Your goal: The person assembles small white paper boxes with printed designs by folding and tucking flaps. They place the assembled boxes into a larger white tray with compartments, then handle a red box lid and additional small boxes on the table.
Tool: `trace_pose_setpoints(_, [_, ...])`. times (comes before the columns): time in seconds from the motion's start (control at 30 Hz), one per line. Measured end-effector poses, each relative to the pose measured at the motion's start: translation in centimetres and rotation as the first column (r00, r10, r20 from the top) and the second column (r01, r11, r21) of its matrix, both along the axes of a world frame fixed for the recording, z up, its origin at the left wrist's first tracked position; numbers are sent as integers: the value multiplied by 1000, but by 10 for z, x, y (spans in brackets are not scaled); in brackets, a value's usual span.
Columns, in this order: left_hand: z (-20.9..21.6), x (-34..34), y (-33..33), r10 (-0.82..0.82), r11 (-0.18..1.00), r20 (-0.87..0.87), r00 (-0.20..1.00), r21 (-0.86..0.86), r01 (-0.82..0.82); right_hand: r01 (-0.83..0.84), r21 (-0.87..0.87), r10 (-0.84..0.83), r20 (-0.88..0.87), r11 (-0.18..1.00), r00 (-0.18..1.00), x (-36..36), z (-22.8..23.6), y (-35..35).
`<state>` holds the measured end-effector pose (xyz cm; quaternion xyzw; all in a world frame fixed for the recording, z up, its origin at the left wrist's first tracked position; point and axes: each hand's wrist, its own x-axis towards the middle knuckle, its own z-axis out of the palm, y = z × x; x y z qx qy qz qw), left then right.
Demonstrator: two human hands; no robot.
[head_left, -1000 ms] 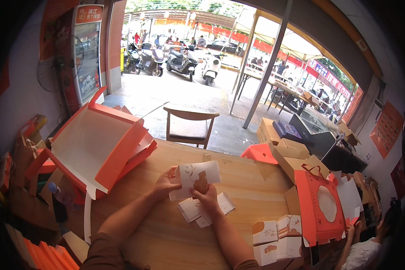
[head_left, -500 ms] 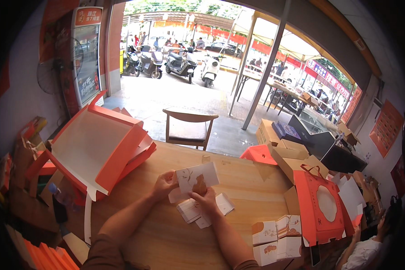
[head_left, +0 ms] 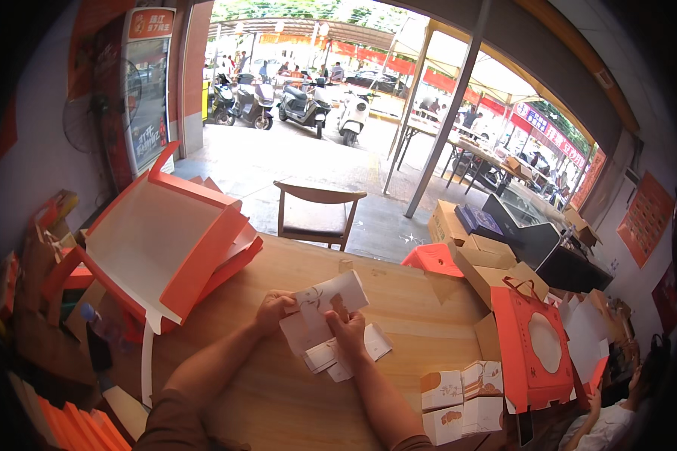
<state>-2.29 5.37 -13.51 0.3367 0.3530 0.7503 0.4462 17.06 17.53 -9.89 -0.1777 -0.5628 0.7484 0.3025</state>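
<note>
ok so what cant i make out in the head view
Head view:
Right hand: fingers mostly hidden behind the white card.
White pieces beneath: partly covered by the right hand.
Brown sleeves: cut off by the lower edge.
People outside: too small for detail.

Carton [head_left: 325, 299] partly hides right fingers [head_left: 337, 322]; co-worker [head_left: 608, 424] cut off.

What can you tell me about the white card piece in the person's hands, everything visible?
The white card piece looks like thin paperboard, printed with fine brownish branch lines and a larger brown patch. Its upper panel slants up to the right in the picture; a plainer part hangs toward the lower left. The left hand grips its left edge; the right hand holds its lower edge, near the patch. Below are the wooden table and more white pieces; contact with those is unclear.
</note>
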Motion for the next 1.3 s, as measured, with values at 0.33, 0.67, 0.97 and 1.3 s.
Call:
trace_pose_setpoints(0.33, [-15,-10,5,22,999,-65,998,-32,-24,-83,-208,49,-164,975,985,-7,-24,12])
trace_pose_setpoints(0.67, [11,1,-3,-41,991,-192,980,-133,15,2,-133,-19,-122,991,992,-6,-18,5])
trace_pose_setpoints(0.97, [-7,-13,-1,-38,990,-239,970,-143,3,-110,-217,78,-153,970,985,-2,-16,3])
trace_pose_setpoints(1.3, [42,1,-10,-123,989,-589,799,-140,48,-8,78,6,27,997,1000,-5,-20,11])
